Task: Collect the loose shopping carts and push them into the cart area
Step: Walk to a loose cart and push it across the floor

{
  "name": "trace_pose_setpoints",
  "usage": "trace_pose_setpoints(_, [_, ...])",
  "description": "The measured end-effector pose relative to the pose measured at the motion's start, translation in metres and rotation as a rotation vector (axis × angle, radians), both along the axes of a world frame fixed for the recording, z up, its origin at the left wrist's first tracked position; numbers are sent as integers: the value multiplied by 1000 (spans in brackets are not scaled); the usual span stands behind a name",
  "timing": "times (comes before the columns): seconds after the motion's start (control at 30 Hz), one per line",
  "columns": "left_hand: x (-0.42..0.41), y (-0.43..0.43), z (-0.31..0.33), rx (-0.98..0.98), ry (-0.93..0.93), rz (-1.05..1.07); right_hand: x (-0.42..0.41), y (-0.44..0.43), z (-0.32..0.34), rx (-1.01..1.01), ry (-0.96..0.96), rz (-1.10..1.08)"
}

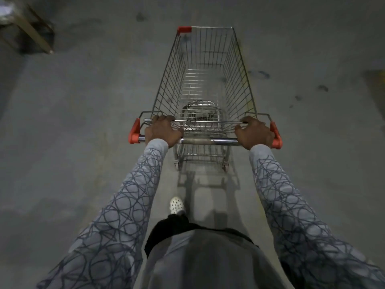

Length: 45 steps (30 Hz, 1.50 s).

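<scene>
Dead ahead on the concrete floor [83, 132], looking at one wire shopping cart [235, 80], red caps [184, 29] on its corners. Gripping its handle bar [208, 140] with two hands, left hand [162, 131] and right hand [255, 132], fingers curling round it. Barely making out rear wheels [177, 164]; failing to identify one blurred gold-framed object [35, 32], cut off top left.

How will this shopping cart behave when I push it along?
The shopping cart probably rolls lightly: it looks empty. With the left hand and right hand gripping the handle near its ends, it should steer straight.
</scene>
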State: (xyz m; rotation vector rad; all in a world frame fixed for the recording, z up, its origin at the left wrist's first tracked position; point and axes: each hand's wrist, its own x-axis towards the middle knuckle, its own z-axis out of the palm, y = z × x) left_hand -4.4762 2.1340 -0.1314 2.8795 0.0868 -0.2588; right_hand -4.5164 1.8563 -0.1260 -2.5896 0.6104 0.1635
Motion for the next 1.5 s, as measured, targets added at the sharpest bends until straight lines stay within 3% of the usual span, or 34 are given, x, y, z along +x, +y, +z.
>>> trace_pose_setpoints(0.3, [219, -3, -1, -22, 23, -99, 196, 7, 9, -20, 6, -104])
trace_pose_setpoints(0.7, [566, -46, 0, -139, -77, -192, 533, -42, 14, -7, -55, -129])
trace_pose_setpoints(1.1, [875, -131, -1, -98, 140, -118, 840, -124, 8, -15, 32, -76])
trace_pose_setpoints(1.5, [1232, -185, -1, -80, 137, -235, 1171, -171, 6, 54, 59, -173])
